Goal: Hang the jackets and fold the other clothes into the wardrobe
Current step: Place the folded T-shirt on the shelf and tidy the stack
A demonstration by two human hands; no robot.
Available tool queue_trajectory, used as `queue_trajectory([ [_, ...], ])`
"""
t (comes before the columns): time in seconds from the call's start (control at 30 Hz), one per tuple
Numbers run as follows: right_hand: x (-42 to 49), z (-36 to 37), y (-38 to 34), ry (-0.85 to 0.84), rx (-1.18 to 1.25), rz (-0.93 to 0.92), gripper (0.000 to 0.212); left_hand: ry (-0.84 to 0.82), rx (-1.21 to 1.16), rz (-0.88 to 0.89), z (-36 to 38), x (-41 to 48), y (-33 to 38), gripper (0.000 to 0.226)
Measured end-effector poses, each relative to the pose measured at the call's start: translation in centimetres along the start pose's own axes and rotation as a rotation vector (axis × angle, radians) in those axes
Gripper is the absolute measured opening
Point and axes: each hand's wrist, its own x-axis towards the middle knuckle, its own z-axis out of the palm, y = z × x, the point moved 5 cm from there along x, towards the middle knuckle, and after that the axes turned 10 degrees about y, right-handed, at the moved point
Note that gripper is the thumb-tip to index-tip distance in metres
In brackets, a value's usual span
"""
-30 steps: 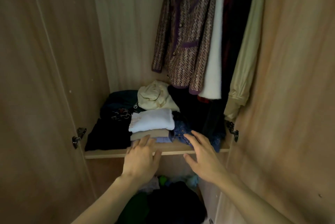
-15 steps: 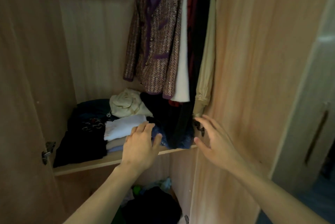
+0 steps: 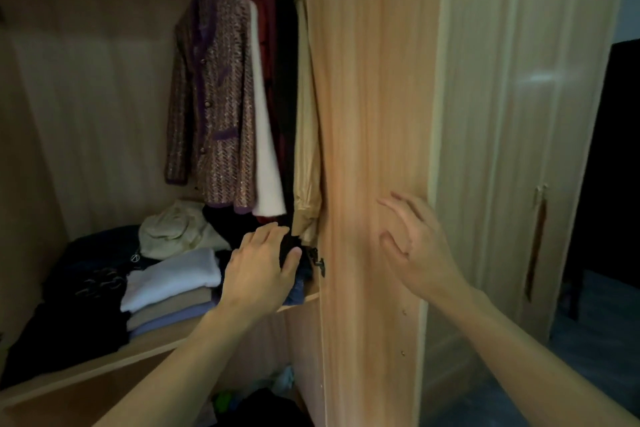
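Observation:
Inside the wardrobe hang a purple tweed jacket (image 3: 214, 108), a white garment (image 3: 266, 156), a dark garment (image 3: 287, 108) and a beige jacket (image 3: 306, 149). On the shelf (image 3: 104, 369) lies a folded stack topped by a white top (image 3: 173, 274), with a cream bundle (image 3: 173, 229) behind and dark clothes (image 3: 79, 291) to the left. My left hand (image 3: 258, 271) rests against the lower end of the dark hanging garment, fingers fairly straight. My right hand (image 3: 415, 246) is spread against the inner face of the open wooden door (image 3: 363, 132).
A dark hinge (image 3: 320, 265) sits on the door just right of my left hand. Loose clothes (image 3: 256, 402) lie in the compartment under the shelf. A cream wardrobe door (image 3: 512, 149) with a long handle (image 3: 535, 246) stands to the right.
My view has swung right. The left hand moved from the folded stack to the dark hanging garment. The right hand went from the shelf edge onto the door's inner face.

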Motion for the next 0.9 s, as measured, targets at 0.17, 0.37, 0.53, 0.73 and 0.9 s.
queue_trajectory([
  [0.17, 0.9, -1.5, 4.4, 0.048, -0.061, -0.001, 0.053, 0.002, -0.011, 0.028, 2.1, 0.4, 3.7, 0.04],
  [0.37, 0.4, -0.6, 6.0, 0.057, 0.158, 0.028, 0.088, -0.041, 0.015, 0.001, 3.1, 0.6, 3.0, 0.04],
  [0.53, -0.5, 0.2, 4.8, 0.051, 0.19, 0.078, 0.089, -0.043, 0.059, -0.01, 2.9, 1.1, 2.3, 0.039],
  [0.73, 0.1, 1.3, 3.3, 0.013, 0.358, 0.025, 0.081, -0.054, 0.078, -0.025, 2.5, 0.3, 1.9, 0.04],
  [0.9, 0.3, 4.3, 1.0, -0.066, 0.528, -0.06, 0.08, -0.096, 0.123, -0.039, 1.7, -1.2, -0.1, 0.039],
])
